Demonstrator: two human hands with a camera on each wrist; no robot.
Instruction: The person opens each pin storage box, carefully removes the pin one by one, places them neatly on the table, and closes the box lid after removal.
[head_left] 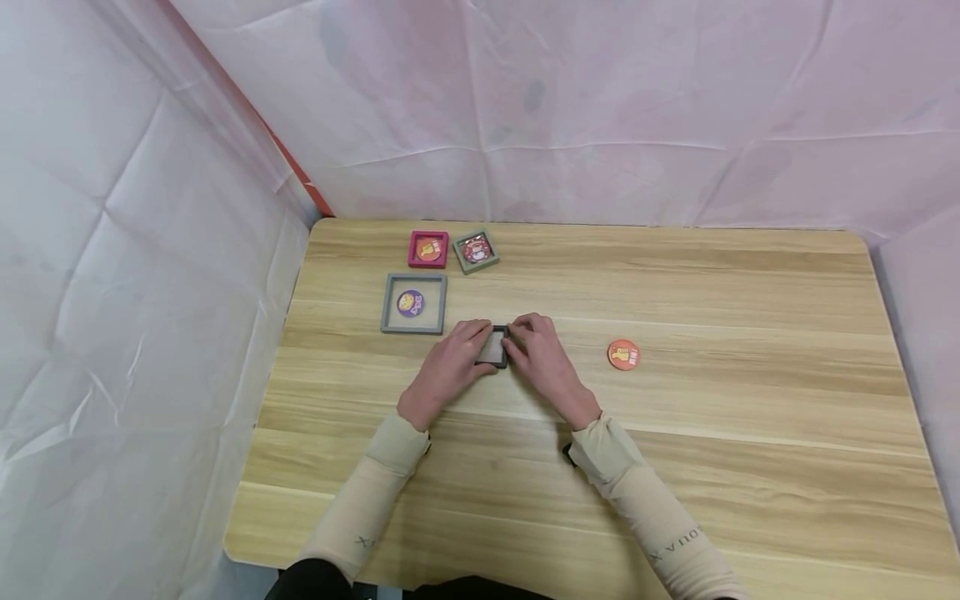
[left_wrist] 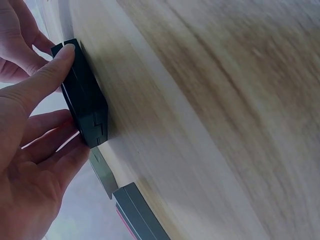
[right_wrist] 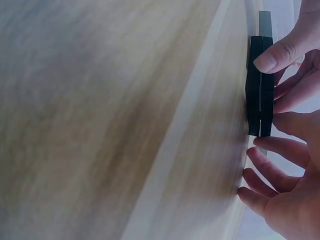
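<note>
A small black display frame (head_left: 492,364) with a clear window lies on the table between both hands. My left hand (head_left: 452,362) holds it at the left, thumb along the near side (left_wrist: 82,85) and the other fingers at its end and far side. My right hand (head_left: 542,358) has its thumb and index finger on the frame's right end. In the right wrist view its other fingers (right_wrist: 265,192) spread near the table, and a thin seam runs along the frame's side (right_wrist: 254,90). Off to the right lies a round orange badge (head_left: 623,354) with a yellow thumbs-up.
Back left on the wooden table (head_left: 750,400) stand a magenta frame (head_left: 412,250) with an orange badge, a grey-green frame (head_left: 493,261) with a red badge, and a larger grey frame (head_left: 386,304) with a purple badge (head_left: 410,303). White cloth (head_left: 525,108) hangs behind and at the sides.
</note>
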